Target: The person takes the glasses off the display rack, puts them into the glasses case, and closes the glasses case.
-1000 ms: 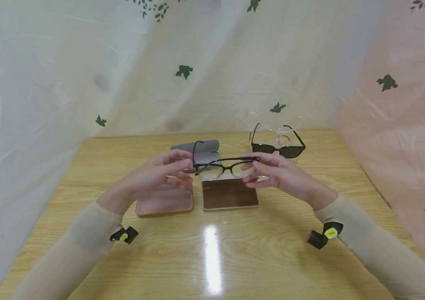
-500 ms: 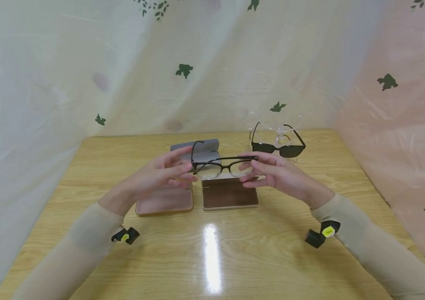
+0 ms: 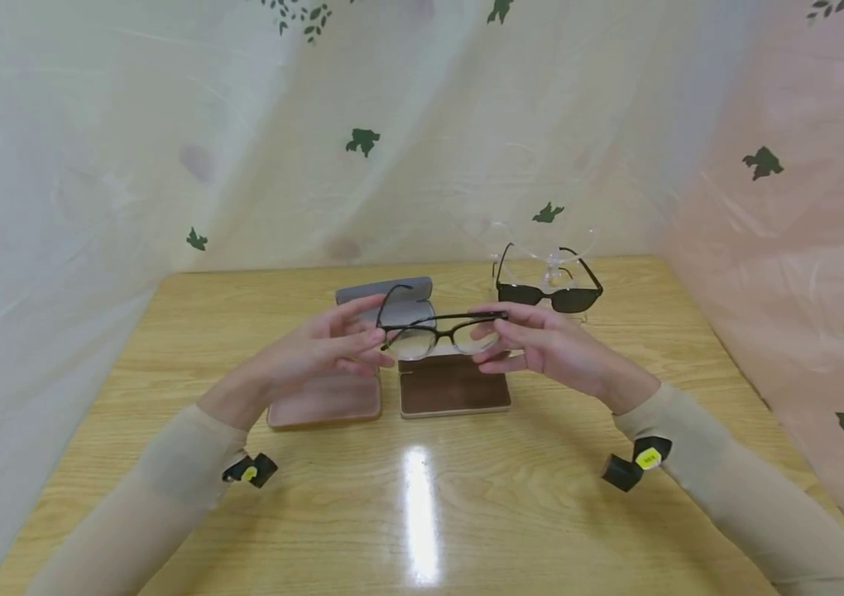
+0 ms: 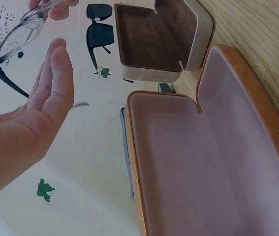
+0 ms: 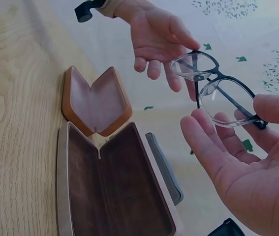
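Note:
A pair of black-framed eyeglasses is held in the air by both hands, its temples unfolded. My left hand pinches the frame's left corner, the index finger lying along the outside of the temple. At the opposite corner, my right hand pinches the frame between thumb and fingers, as the right wrist view also shows with the eyeglasses. Beneath them on the table lie an open brown-lined glasses case and an open pink-lined case. Behind these sits an open grey case, partly hidden by the left hand.
Black sunglasses stand at the table's back right, with clear-framed glasses overlapping them in view. The wooden table meets patterned curtains at the back and sides.
The eyeglasses have shifted slightly left and stay in both hands. Their left temple now leans a little further inward. The cases have not moved on the table.

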Demonstrator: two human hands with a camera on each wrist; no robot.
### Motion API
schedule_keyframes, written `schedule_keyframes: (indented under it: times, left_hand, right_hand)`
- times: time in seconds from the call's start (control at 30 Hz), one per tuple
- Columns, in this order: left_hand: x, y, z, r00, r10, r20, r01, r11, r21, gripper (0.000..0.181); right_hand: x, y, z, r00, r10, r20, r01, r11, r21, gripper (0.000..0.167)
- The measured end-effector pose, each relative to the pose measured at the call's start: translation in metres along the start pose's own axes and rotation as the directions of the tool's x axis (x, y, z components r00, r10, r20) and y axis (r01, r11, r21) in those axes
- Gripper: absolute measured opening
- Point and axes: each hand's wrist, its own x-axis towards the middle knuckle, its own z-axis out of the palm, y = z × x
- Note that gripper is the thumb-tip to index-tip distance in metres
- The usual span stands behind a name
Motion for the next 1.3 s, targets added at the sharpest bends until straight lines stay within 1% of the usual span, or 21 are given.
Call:
schedule_keyframes:
  times: [0.17, 0.27, 0.33, 0.47, 0.57, 0.8, 1.0, 1.17, 1.3]
  left_hand:
    - [0.001, 0.002, 0.005, 0.999, 0.015, 0.043, -0.015, 1.000, -0.009, 0.054]
    - [0.002, 0.003, 0.008, 0.997, 0.034, 0.063, -0.033, 0.999, -0.017, 0.049]
    - [0.002, 0.003, 0.008, 0.997, 0.043, 0.069, -0.041, 0.999, -0.024, 0.049]
    - [0.003, 0.003, 0.009, 0.996, 0.050, 0.071, -0.047, 0.998, -0.041, 0.049]
    - [0.003, 0.003, 0.009, 0.996, 0.050, 0.073, -0.046, 0.998, -0.052, 0.046]
    - [0.004, 0.003, 0.010, 0.996, 0.032, 0.088, -0.027, 0.998, -0.060, 0.046]
    - [0.004, 0.002, 0.011, 0.996, 0.014, 0.085, -0.009, 0.998, -0.056, 0.047]
    - [0.005, 0.002, 0.012, 0.996, 0.012, 0.091, -0.009, 0.999, -0.038, 0.047]
    - [0.005, 0.000, 0.013, 0.995, -0.013, 0.101, 0.014, 1.000, -0.009, 0.048]
  right_hand:
    - [0.003, 0.002, 0.002, 1.000, 0.009, -0.005, -0.009, 1.000, -0.010, 0.037]
    - [0.005, 0.002, 0.002, 1.000, 0.016, -0.015, -0.016, 1.000, -0.012, 0.037]
    - [0.005, 0.002, 0.002, 0.999, 0.019, -0.026, -0.019, 1.000, -0.025, 0.037]
    - [0.004, 0.001, 0.002, 0.998, 0.029, -0.055, -0.034, 0.995, -0.096, 0.039]
    - [0.004, 0.000, 0.002, 0.997, 0.039, -0.059, -0.047, 0.991, -0.128, 0.041]
    - [0.002, 0.002, -0.001, 0.999, 0.043, -0.032, -0.046, 0.994, -0.101, 0.040]
    - [0.001, 0.003, -0.002, 0.999, 0.043, -0.024, -0.045, 0.994, -0.103, 0.041]
    - [-0.001, 0.003, -0.002, 0.998, 0.047, -0.029, -0.050, 0.992, -0.114, 0.040]
    - [-0.004, 0.005, -0.002, 0.998, 0.052, -0.040, -0.057, 0.991, -0.124, 0.042]
